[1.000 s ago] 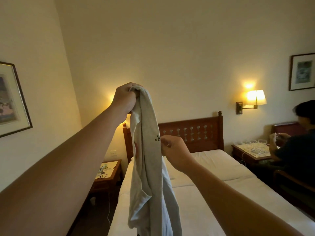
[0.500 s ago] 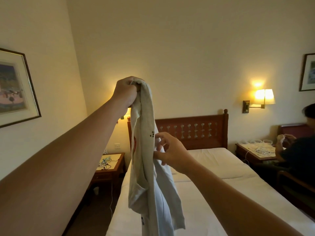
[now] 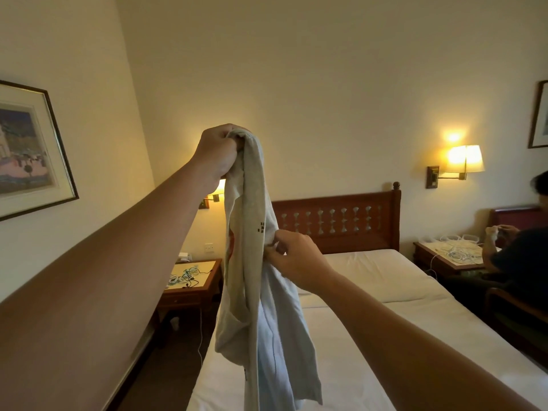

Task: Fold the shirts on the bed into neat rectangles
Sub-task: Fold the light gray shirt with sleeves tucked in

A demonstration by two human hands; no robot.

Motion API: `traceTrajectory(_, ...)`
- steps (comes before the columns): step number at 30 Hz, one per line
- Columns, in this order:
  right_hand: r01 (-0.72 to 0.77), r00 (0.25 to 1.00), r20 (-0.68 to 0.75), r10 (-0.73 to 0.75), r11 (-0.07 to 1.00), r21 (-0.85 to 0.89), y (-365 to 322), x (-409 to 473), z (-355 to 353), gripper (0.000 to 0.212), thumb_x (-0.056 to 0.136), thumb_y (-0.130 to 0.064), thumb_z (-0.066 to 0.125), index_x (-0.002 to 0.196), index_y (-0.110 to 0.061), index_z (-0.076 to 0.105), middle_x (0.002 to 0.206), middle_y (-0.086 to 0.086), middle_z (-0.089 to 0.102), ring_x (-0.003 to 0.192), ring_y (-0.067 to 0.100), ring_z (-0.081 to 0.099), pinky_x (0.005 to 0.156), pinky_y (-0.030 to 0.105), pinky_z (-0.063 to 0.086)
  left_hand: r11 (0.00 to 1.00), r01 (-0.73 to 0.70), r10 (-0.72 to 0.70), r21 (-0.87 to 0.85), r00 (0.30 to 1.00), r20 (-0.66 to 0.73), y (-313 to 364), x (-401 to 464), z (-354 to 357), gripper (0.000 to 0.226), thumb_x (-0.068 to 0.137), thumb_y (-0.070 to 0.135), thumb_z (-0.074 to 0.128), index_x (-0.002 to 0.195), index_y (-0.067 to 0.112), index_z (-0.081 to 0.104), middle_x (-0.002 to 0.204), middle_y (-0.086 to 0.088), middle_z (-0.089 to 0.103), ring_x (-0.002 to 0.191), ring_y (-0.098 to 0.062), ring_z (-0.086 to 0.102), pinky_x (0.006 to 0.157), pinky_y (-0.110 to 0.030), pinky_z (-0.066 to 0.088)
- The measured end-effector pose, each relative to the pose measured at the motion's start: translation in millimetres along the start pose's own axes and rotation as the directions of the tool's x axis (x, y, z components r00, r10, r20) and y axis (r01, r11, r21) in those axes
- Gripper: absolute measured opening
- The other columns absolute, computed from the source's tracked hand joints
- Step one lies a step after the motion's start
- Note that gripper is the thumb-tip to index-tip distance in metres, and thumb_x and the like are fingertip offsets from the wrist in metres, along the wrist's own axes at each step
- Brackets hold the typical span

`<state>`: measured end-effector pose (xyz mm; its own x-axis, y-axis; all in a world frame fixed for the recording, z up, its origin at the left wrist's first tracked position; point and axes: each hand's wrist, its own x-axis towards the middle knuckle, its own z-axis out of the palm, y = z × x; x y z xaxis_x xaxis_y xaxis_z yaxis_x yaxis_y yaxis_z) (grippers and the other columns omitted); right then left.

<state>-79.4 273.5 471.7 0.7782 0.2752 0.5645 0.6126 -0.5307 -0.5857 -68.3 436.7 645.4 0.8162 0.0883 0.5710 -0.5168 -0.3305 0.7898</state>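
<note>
Held aloft: one pale grey shirt [image 3: 252, 277], bunched and unfolded, long axis running vertical, top end gathered high, loose hem hanging down toward the bed [image 3: 370, 336]. Hung over the bed's near left edge, in front of the left end of the wooden headboard [image 3: 335, 221]. Small dark square mark on the fabric at mid-height; a patch of red print along its left fold.

Left hand [image 3: 218, 152] clenched round the gathered top of the shirt, well above the headboard. Right hand [image 3: 296, 259] lower, level with the headboard's base, fingertips pinching the shirt's right edge.

Counted: one shirt, one bed in full view, one pillow against the headboard, two lit wall lamps, two nightstands flanking the bed with cables on each, two framed pictures. One seated person [image 3: 522, 247] right of the bed.
</note>
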Motion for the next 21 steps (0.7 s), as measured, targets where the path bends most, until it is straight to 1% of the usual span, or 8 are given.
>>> traceTrajectory(4, -0.017, 1.000, 0.006, 0.017, 0.995, 0.101, -1.8, -0.1, 2.2, 0.016, 0.100, -0.015, 0.055, 0.096, -0.013, 0.071, 0.085, 0.002, 0.070, 0.074, 0.023, 0.066, 0.072, 0.046, 0.060, 1.000, 0.012, -0.012, 0.014, 1.000, 0.004, -6.5, -3.0, -1.5, 0.042, 0.096, -0.001, 0.043, 0.084, 0.024, 0.075, 0.104, -0.010, 0.073, 0.112, -0.034, 0.065, 0.096, -0.050, 0.055)
traceTrajectory(7, -0.092, 0.991, -0.075, 0.107, 0.979, 0.180, -0.5, -1.2, -2.8, 0.026, 0.102, -0.023, 0.053, 0.085, -0.009, 0.066, 0.081, 0.009, 0.067, 0.075, 0.028, 0.063, 0.072, 0.055, 0.056, 1.000, 0.011, -0.012, 0.021, 1.000, 0.016, -8.6, -3.1, -2.6, 0.042, 0.097, 0.001, 0.044, 0.085, 0.025, 0.076, 0.103, -0.009, 0.073, 0.110, -0.033, 0.065, 0.094, -0.048, 0.055)
traceTrajectory(9, -0.117, 0.974, -0.166, 0.155, 0.969, 0.217, 0.0, -0.4, -11.1, 0.032, 0.101, -0.026, 0.054, 0.076, -0.007, 0.059, 0.072, 0.007, 0.061, 0.066, 0.020, 0.055, 0.066, 0.047, 0.053, 0.999, 0.017, -0.018, 0.029, 1.000, 0.015, -12.0, -4.1, -4.5, 0.038, 0.097, 0.002, 0.046, 0.086, 0.024, 0.075, 0.102, -0.009, 0.072, 0.105, -0.031, 0.066, 0.093, -0.046, 0.055)
traceTrajectory(11, -0.131, 0.955, -0.232, 0.184, 0.965, 0.226, -0.4, 2.6, -21.6, 0.036, 0.100, -0.023, 0.057, 0.067, -0.009, 0.050, 0.060, -0.002, 0.048, 0.056, 0.008, 0.042, 0.057, 0.034, 0.041, 0.999, 0.034, -0.035, 0.038, 0.999, 0.007, -19.5, -6.2, -7.3, 0.034, 0.098, 0.003, 0.048, 0.087, 0.023, 0.074, 0.100, -0.009, 0.072, 0.100, -0.028, 0.064, 0.090, -0.043, 0.055)
traceTrajectory(14, -0.111, 0.955, -0.244, 0.168, 0.966, 0.233, -5.9, 10.4, -38.8, 0.039, 0.100, -0.025, 0.060, 0.064, -0.013, 0.049, 0.053, -0.009, 0.040, 0.048, 0.003, 0.035, 0.050, 0.018, 0.034, 0.992, 0.058, -0.060, 0.114, 0.998, 0.015, -37.2, -8.7, -9.3, 0.029, 0.099, 0.004, 0.049, 0.092, 0.017, 0.074, 0.107, -0.016, 0.071, 0.100, -0.030, 0.063, 0.090, -0.045, 0.054)
traceTrajectory(17, -0.093, 0.965, -0.223, 0.140, 0.974, 0.207, -13.4, 19.0, -51.2, 0.039, 0.099, -0.031, 0.063, 0.068, -0.009, 0.054, 0.056, -0.003, 0.043, 0.047, 0.003, 0.035, 0.048, 0.016, 0.033, 0.939, 0.050, -0.087, 0.339, 0.992, 0.094, -56.7, -9.9, -10.5, 0.023, 0.097, 0.004, 0.048, 0.101, 0.002, 0.071, 0.103, -0.020, 0.066, 0.093, -0.028, 0.058, 0.077, -0.039, 0.049)
traceTrajectory(19, -0.086, 0.968, -0.222, 0.120, 0.984, 0.153, -17.2, 25.0, -55.8, 0.039, 0.098, -0.031, 0.064, 0.068, -0.008, 0.055, 0.056, -0.002, 0.043, 0.047, 0.005, 0.035, 0.047, 0.015, 0.033, 0.886, 0.054, -0.147, 0.460, 0.974, 0.170, -67.8, -12.8, -10.5, 0.020, 0.096, 0.005, 0.051, 0.102, 0.003, 0.070, 0.102, -0.015, 0.064, 0.092, -0.030, 0.058, 0.072, -0.037, 0.050)
traceTrajectory(21, -0.107, 0.963, -0.236, 0.132, 0.987, 0.117, -20.5, 31.2, -59.0, 0.039, 0.099, -0.029, 0.064, 0.067, -0.008, 0.054, 0.055, -0.002, 0.042, 0.046, 0.007, 0.035, 0.044, 0.014, 0.033, 0.833, 0.050, -0.226, 0.552, 0.940, 0.256, -70.7, -20.0, -7.6, 0.015, 0.096, 0.010, 0.059, 0.107, 0.009, 0.070, 0.114, -0.012, 0.063, 0.100, -0.030, 0.058, 0.073, -0.036, 0.050)
